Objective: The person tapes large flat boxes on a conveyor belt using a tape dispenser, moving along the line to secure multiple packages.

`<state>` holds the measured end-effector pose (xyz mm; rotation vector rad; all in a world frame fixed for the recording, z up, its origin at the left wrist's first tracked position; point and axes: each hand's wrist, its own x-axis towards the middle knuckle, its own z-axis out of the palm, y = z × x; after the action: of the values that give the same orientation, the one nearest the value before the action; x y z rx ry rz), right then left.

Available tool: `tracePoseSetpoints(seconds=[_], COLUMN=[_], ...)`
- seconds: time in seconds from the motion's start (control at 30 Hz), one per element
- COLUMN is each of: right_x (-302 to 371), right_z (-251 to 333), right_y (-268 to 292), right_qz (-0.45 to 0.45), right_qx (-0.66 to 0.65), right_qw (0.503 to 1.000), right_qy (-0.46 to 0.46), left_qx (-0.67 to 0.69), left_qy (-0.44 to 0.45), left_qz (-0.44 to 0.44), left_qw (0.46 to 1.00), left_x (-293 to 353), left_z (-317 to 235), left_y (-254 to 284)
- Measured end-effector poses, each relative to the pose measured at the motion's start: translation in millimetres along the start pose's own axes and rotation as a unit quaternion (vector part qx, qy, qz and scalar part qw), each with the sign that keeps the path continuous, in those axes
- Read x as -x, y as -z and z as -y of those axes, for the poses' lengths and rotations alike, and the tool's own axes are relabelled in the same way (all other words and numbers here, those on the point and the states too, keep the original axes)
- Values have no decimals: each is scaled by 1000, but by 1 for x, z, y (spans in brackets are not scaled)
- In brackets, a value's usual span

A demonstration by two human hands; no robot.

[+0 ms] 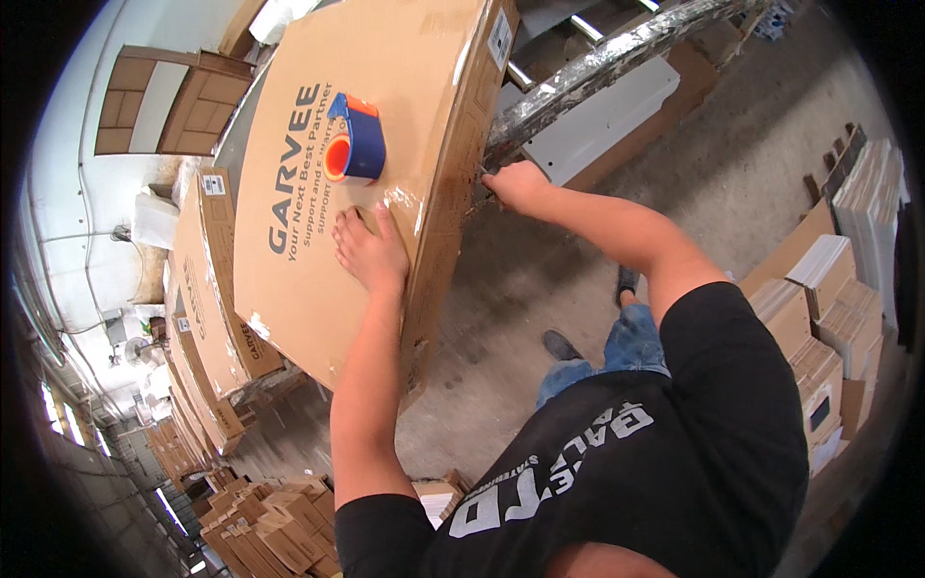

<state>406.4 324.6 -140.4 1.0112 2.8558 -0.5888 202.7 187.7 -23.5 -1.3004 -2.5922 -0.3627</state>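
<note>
A large brown cardboard box (279, 289) with dark printing lies in front of me, its edges taped. My left hand (371, 248) rests palm down on its top near the right edge, thumb apart from the fingers. Just beyond that hand, a blue and orange tape dispenser (364, 144) sits on the box, its roll core facing left. At the box's right side, my right hand (518, 187) is closed, fingers bent toward the box's side. A small tip shows at those fingers, too small to name. Torn clear tape (409, 196) glints along the edge near my left hand.
More large boxes (220, 299) stand in a row at left. Beyond my right hand runs a film-wrapped rail (578, 91) with a white panel (607, 120) beside it. Stacked cartons and boards (819, 318) stand at right. Many cartons (279, 525) are piled at lower left.
</note>
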Motion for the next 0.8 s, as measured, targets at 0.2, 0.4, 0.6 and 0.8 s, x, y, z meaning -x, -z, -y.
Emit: tracePoseSetpoints(seconds=[0.2, 0.4, 0.6, 0.8], right_x=[15, -6, -38, -26], right_z=[-8, -27, -49, -40], right_y=[26, 20, 18, 15], right_qz=[29, -88, -254, -347], right_qx=[-81, -86, -330, -327], right_qw=[994, 991, 887, 870], right_qy=[-65, -56, -200, -128], left_qx=[4, 3, 3, 10], left_qy=[-3, -7, -14, -45], left_qz=[-5, -7, -8, -31], left_qw=[1000, 1000, 1000, 998], left_x=[2, 1, 3, -2], left_z=[2, 2, -1, -1], left_y=[2, 1, 3, 3])
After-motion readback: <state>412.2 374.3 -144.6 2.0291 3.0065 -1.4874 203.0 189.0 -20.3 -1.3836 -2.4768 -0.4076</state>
